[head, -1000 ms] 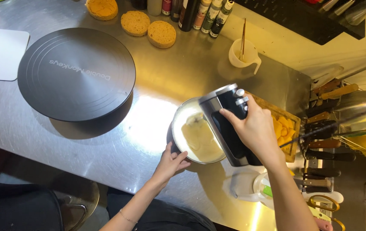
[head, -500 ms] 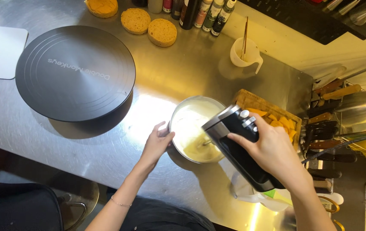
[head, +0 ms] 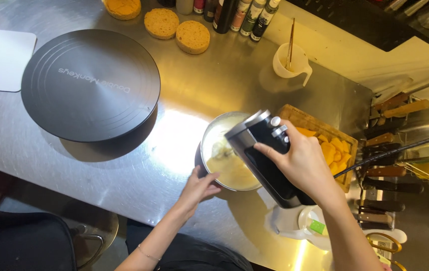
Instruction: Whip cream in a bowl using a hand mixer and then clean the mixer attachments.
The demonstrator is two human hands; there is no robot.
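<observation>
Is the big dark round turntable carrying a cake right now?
No, the dark round turntable has a bare top; the three sponge cake rounds lie apart from it on the steel counter.

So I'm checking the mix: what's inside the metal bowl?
The metal bowl holds pale yellow cream. The hand mixer, held by the right hand, covers its right side; the beaters are mostly hidden.

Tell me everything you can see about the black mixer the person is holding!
The hand mixer is black with silver trim and light buttons on top, and looks like shiny plastic. It tilts down over a round metal bowl of pale yellow cream, its beaters dipping in. The right hand grips its handle; the left hand holds the bowl's rim. A dark cord trails off to the right.
</observation>
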